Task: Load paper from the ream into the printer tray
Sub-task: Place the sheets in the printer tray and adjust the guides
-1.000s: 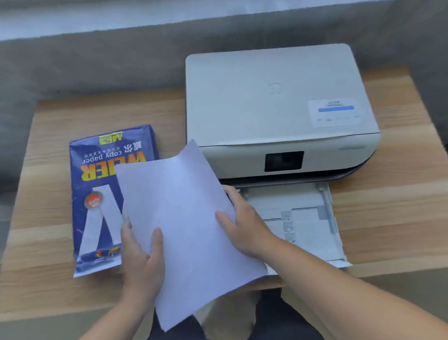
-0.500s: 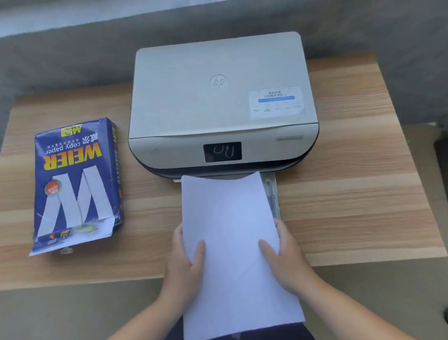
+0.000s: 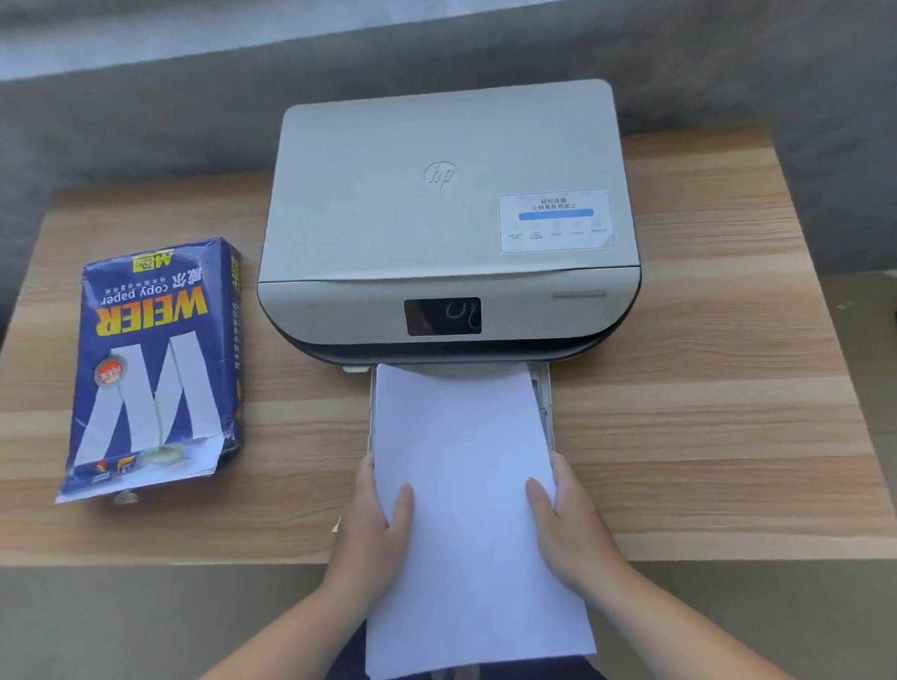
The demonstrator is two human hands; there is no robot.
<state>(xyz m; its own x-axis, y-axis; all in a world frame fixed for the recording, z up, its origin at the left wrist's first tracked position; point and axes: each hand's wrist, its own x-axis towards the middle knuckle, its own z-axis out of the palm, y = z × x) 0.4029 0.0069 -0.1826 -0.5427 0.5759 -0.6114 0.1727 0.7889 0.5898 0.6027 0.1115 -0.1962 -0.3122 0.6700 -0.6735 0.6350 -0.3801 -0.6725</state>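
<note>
A stack of white paper (image 3: pixel 467 472) lies lengthwise over the pulled-out printer tray (image 3: pixel 546 402), its far edge at the slot under the white printer (image 3: pixel 446 221). My left hand (image 3: pixel 377 528) grips the stack's left edge, thumb on top. My right hand (image 3: pixel 568 530) grips the right edge the same way. The near end of the paper overhangs the table's front edge. The blue paper ream (image 3: pixel 154 363) lies to the left of the printer, its near end torn open.
The wooden table (image 3: pixel 721 405) carries the printer and ream, with bare wood to the right of the tray. A grey wall runs behind the table. Beyond the table's right edge there is floor.
The paper swung from a tilted position beside the ream to straight in front of the printer, then slid forward over the tray. Both hands moved with it.
</note>
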